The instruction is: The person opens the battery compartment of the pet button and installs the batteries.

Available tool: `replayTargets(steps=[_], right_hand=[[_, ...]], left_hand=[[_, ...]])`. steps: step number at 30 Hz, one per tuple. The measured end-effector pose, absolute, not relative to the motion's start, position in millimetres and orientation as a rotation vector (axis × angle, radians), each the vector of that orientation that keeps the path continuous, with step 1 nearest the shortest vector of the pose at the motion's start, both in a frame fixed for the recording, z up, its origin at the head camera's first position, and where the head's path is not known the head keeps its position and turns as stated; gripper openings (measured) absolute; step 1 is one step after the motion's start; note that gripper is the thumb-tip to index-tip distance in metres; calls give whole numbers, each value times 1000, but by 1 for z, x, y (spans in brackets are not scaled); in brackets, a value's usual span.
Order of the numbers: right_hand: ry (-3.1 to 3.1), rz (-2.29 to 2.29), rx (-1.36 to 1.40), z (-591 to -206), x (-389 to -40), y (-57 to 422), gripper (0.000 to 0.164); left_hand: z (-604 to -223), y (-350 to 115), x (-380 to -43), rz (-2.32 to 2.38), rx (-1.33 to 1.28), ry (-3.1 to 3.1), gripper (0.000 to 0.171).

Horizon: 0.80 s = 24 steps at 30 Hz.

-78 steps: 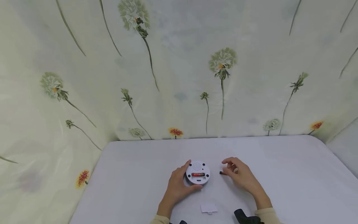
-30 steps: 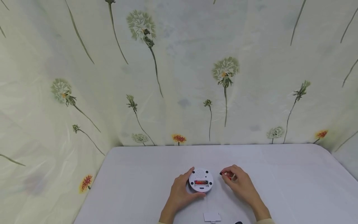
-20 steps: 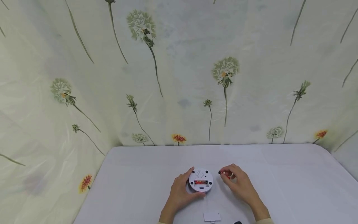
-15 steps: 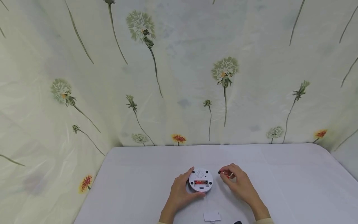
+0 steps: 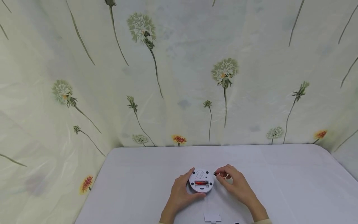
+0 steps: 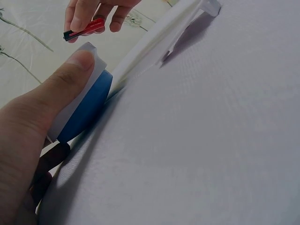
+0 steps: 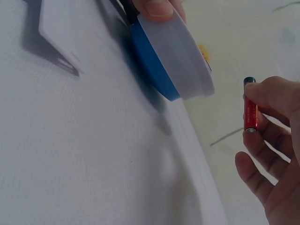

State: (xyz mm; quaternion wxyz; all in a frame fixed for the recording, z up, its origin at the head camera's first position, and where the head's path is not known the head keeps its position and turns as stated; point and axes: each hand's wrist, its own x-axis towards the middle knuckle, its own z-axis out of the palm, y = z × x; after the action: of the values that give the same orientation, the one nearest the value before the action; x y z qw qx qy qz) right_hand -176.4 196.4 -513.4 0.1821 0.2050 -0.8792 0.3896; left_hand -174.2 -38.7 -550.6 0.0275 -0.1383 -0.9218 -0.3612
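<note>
My left hand [image 5: 180, 190] grips a round white device [image 5: 200, 174] with a blue lower part, seen in both wrist views. Its underside faces up, showing speaker holes, dark feet and an uncovered battery compartment. One red battery [image 5: 201, 183] lies inside, along the far side of the compartment. Just right of the device, my right hand [image 5: 236, 184] pinches a second red battery [image 7: 251, 108] with a dark end between thumb and fingers. In the head view only its dark tip shows clearly, close to the device's edge.
The small white battery cover [image 5: 212, 217] lies on the white-covered table [image 5: 139, 186], nearer the person than the device. Behind the table's far edge hangs a flower-printed curtain [image 5: 179, 77].
The right hand has picked up the battery from beside the device and moved left with it, closer to the device's edge. The left hand keeps its grip; the head view has tilted up slightly.
</note>
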Motion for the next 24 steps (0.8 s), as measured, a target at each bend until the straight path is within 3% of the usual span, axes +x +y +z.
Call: replayTargets(steps=[24], right_hand=[[-2428,1132,736,-513,-173,174,22]], left_hand=[[-550,-40,-175,-1083,-473,-2814,101]])
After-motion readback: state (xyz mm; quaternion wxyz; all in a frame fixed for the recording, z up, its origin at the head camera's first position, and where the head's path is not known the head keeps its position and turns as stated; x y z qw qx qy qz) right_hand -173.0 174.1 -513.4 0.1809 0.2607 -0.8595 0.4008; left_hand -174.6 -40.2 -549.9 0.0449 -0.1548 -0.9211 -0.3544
